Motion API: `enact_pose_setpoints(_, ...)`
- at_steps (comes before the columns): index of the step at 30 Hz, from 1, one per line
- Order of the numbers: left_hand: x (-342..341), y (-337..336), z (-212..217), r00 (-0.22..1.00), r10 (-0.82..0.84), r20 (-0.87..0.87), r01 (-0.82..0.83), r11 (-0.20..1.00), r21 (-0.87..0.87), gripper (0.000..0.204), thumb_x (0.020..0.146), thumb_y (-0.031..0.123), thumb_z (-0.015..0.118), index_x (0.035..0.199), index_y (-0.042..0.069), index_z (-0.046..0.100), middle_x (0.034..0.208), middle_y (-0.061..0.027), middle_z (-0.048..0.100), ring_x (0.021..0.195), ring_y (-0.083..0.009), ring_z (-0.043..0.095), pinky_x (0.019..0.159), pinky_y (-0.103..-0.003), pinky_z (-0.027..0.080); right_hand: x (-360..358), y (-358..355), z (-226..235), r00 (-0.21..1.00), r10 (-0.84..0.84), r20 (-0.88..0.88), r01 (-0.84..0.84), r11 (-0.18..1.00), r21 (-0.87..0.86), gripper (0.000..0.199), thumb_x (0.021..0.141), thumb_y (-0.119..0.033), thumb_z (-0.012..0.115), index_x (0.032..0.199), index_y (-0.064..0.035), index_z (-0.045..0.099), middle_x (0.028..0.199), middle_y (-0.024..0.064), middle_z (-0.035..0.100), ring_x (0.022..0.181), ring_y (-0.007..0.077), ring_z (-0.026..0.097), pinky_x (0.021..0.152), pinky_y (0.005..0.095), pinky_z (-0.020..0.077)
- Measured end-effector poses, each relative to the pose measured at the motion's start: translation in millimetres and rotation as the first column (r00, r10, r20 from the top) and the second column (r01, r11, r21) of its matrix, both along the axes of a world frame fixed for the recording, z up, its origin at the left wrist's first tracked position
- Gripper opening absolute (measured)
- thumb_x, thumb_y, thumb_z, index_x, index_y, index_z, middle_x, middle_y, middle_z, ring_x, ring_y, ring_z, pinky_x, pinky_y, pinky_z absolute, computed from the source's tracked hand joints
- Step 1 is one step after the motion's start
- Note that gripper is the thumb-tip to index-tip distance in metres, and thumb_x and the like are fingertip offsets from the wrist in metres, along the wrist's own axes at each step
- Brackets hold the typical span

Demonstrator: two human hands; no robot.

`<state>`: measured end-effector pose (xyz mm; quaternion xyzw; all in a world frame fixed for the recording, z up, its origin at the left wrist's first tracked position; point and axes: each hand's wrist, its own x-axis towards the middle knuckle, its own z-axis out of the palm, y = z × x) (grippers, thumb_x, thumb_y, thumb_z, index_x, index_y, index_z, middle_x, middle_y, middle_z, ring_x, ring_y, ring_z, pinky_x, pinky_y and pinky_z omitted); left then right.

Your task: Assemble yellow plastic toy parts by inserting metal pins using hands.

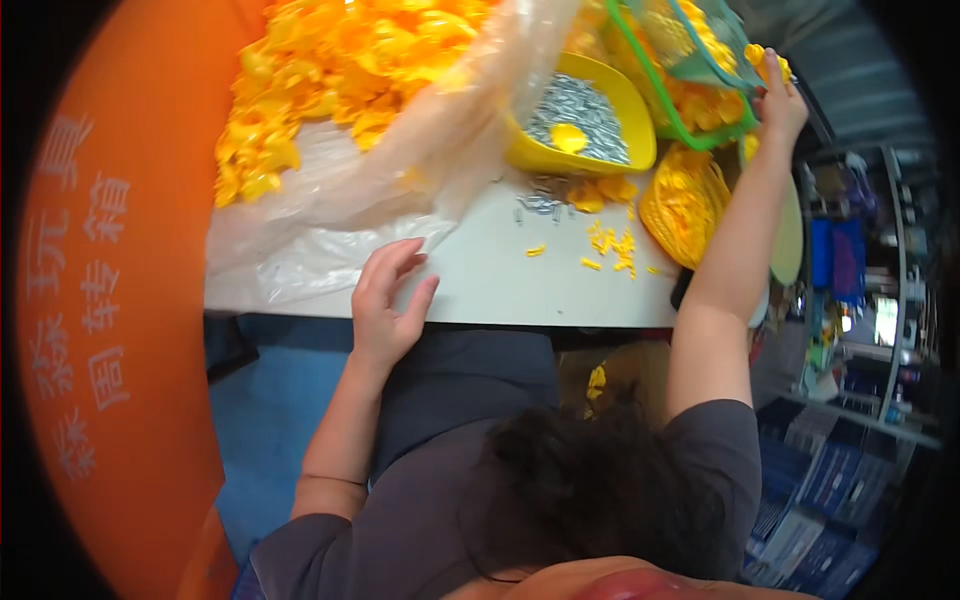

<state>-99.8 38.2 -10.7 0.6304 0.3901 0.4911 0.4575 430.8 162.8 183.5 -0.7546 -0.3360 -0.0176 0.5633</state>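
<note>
My left hand (388, 300) lies at the near edge of the white table (500, 290), fingers spread and empty, its fingertips touching a clear plastic bag (330, 210) that spills a heap of yellow plastic pieces (340, 60). My right hand (777, 100) is stretched far out to the right corner, pinching small yellow plastic pieces (757, 52) beside the rim of a green basket (690, 132) full of the same parts. Between the hands stands a yellow bowl (640, 135) holding small silver metal parts (580, 105) and one yellow piece (568, 137).
Loose yellow bits (612, 244) and a few metal parts (540, 205) lie scattered on the table. A yellow dish of parts (685, 200) sits at the right edge. A large orange bin (120, 300) stands on the left. Shelves with blue boxes (820, 490) are on the right.
</note>
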Motion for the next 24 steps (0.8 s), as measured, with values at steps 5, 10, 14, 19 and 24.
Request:
enact_pose_setpoints(5,-16.6,16.9,28.7,0.985,0.127,-0.114,-0.098,0.969,0.228,0.027,0.082,-0.003,0.072,0.109,0.000,0.068,0.105,-0.0142,0.068,0.094,-0.0232,0.068,0.080,-0.031,0.055,18.0,30.6,23.5,0.689,-0.103,0.717,0.428,0.857,-0.288,0.093,0.073,-0.073,0.071,0.127,0.0032,0.064,0.119,0.0188,0.070,0.111,0.0326,0.066,0.095,0.0375,0.0493)
enact_pose_setpoints(10,-51.2,70.6,57.9,0.886,0.405,-0.225,-0.339,0.897,0.283,0.013,0.086,0.005,0.071,0.098,0.002,0.070,0.096,-0.0118,0.069,0.085,-0.0236,0.067,0.075,-0.032,0.054,-110.0,-51.3,-20.4,0.920,0.208,0.333,-0.201,0.978,-0.055,0.034,0.093,-0.025,0.072,0.114,0.0015,0.072,0.110,0.0073,0.073,0.097,0.0114,0.066,0.087,0.0232,0.0498)
enact_pose_setpoints(14,-97.5,165.8,30.8,0.418,0.678,-0.605,-0.142,0.707,0.693,0.026,0.084,0.016,0.072,0.104,0.000,0.071,0.093,-0.0177,0.070,0.088,-0.0338,0.067,0.080,-0.040,0.054,-147.2,-118.2,-64.8,0.914,0.230,0.335,-0.238,0.971,-0.018,0.024,0.096,-0.020,0.067,0.108,-0.0009,0.075,0.101,0.0056,0.075,0.078,0.0075,0.063,0.071,0.0218,0.0487)
enact_pose_setpoints(19,-66.3,174.2,39.5,0.062,0.491,-0.869,-0.132,0.867,0.480,0.048,0.079,0.011,0.077,0.123,-0.003,0.061,0.105,-0.0191,0.062,0.085,-0.0319,0.063,0.076,-0.035,0.053,-157.8,-185.3,-96.1,0.976,0.191,0.107,-0.197,0.979,0.057,0.017,0.096,-0.011,0.065,0.105,0.0003,0.074,0.099,0.0058,0.074,0.075,0.0074,0.062,0.066,0.0198,0.0466)
enact_pose_setpoints(24,-114.5,204.1,0.2,0.470,0.608,-0.640,-0.251,0.787,0.563,0.042,0.084,0.022,0.079,0.117,0.001,0.064,0.096,-0.0120,0.069,0.088,-0.0233,0.068,0.081,-0.034,0.054,-198.9,-205.7,-150.0,0.908,0.386,-0.163,-0.415,0.879,-0.233,0.017,0.094,-0.011,0.068,0.106,0.0006,0.073,0.091,0.0042,0.073,0.073,0.0070,0.061,0.064,0.0193,0.0475)
